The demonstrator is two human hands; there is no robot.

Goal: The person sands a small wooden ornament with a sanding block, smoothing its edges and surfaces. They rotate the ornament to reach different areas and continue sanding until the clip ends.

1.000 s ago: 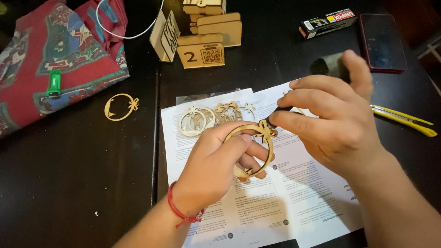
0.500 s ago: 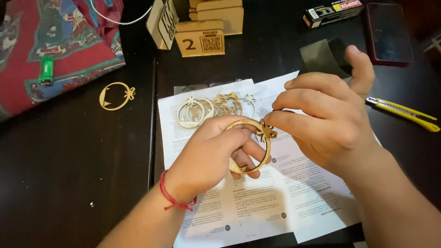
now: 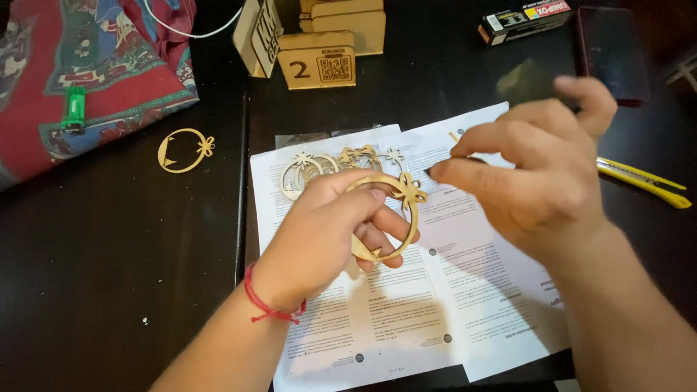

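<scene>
My left hand (image 3: pixel 327 232), with a red string bracelet at the wrist, grips a thin round wooden ornament (image 3: pixel 412 218) that has a bow at its top. It is held just above white printed sheets (image 3: pixel 406 327). My right hand (image 3: pixel 537 181) hovers to the right of the bow, blurred. Its fingertips pinch a small dark thing (image 3: pixel 435 171) that I cannot make out. Several similar wooden ornaments (image 3: pixel 305 170) lie on the paper behind my left hand.
One more ornament (image 3: pixel 185 151) lies on the dark table at left. A patterned red cloth (image 3: pixel 109 65) with a green lighter (image 3: pixel 73 109) is at far left. Wooden blocks (image 3: pixel 316 62) stand at the back. A yellow utility knife (image 3: pixel 642 183), a dark phone (image 3: pixel 611 51) and a small box (image 3: pixel 523 18) are at right.
My right hand has drawn away to the right from the ornament's bow and is now blurred. My left hand still holds the ornament in about the same place.
</scene>
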